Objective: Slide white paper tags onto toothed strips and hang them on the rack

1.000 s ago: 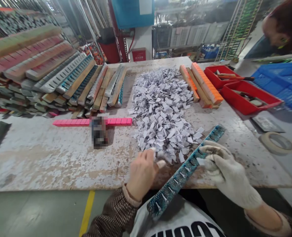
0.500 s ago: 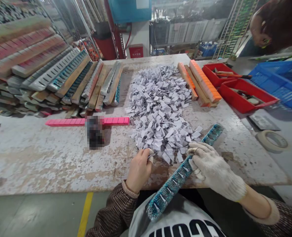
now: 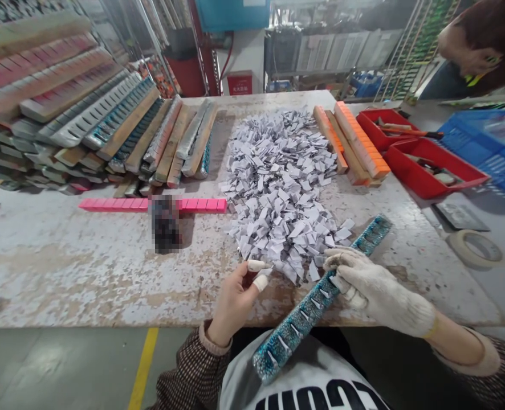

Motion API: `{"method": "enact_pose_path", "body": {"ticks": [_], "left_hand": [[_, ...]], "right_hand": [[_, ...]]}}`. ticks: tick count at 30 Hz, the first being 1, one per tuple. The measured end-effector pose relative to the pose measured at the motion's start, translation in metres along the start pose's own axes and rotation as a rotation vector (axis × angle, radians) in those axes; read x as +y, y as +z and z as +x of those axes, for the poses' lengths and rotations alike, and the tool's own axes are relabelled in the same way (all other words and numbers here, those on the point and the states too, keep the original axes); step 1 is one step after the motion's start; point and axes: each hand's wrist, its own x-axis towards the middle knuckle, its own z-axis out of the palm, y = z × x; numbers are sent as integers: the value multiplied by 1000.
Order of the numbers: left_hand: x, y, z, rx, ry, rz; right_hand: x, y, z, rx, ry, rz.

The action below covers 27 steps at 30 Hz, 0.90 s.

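Strip point(image 3: 301, 323), long, glittery teal, slanting far-right, gripped in white-gloved right hand point(image 3: 374, 289); leftward, apart, small white slip point(image 3: 267, 272) pinched in finger-capped left hand point(image 3: 234, 299).

Left of the heap of white slips point(image 3: 282, 171), bare counter point(image 3: 77, 279) gives a hand room to pass, as far as the pink strip point(image 3: 115, 205) and the blurred dark object point(image 3: 165, 225) by it. Farther back on the heap's left, stacked bars point(image 3: 94, 114) form a wall, leaving a narrow lane. Right of the heap, orange bars point(image 3: 359, 131) block its far half. The teal strip point(image 3: 297, 326) and right hand point(image 3: 376, 288) obstruct its near-right side, the left hand point(image 3: 235, 297) its near-left edge.
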Motion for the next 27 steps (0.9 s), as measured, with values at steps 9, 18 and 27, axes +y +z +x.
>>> {"method": "enact_pose_path", "body": {"ticks": [9, 18, 27], "left_hand": [[1, 13, -6, -60, -2, -88], [9, 19, -12, -120, -75, -316], [40, 41, -20, -271, -13, -348]], "right_hand": [[-11, 3, 6, -173, -2, -131], [-4, 5, -4, -28, -35, -60], [-54, 11, 30, 145, 272, 535]]}}
